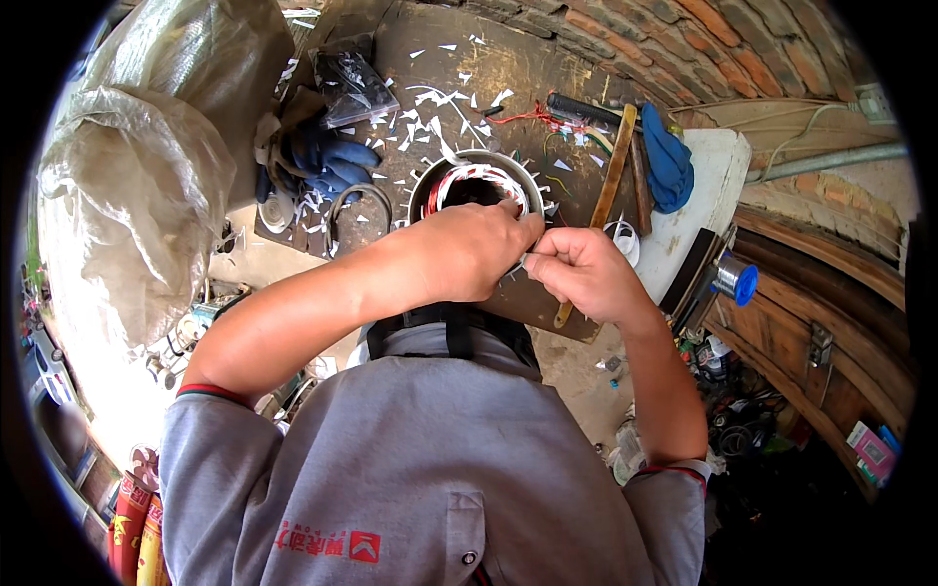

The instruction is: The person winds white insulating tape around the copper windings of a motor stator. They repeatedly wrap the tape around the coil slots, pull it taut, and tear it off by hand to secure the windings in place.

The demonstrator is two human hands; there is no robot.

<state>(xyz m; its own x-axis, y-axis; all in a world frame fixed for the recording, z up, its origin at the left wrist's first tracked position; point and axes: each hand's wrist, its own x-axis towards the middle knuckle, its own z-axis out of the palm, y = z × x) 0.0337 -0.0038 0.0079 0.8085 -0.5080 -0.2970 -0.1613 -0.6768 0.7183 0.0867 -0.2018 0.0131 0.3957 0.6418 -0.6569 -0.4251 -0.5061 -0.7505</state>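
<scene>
A round metal housing (421, 184) sits on the worn board in front of me, ringed with white tabs and holding red-and-white coiled windings (459, 178) around a dark centre. My left hand (479, 244) lies over its near right side, fingers bent down onto the windings and rim, partly hiding them. Just right of it, my right hand (576, 269) is closed in a pinch at the housing's outer edge. What is between those fingertips is too small to make out.
Around them on the board (410, 59) are paper scraps, blue gloves (337, 161), a black bag (352, 88), wooden sticks (611, 176), a blue cloth (666, 161) and red wires. A large plastic sack (147, 156) stands left, a spool (735, 278) right, a brick wall (703, 49) behind.
</scene>
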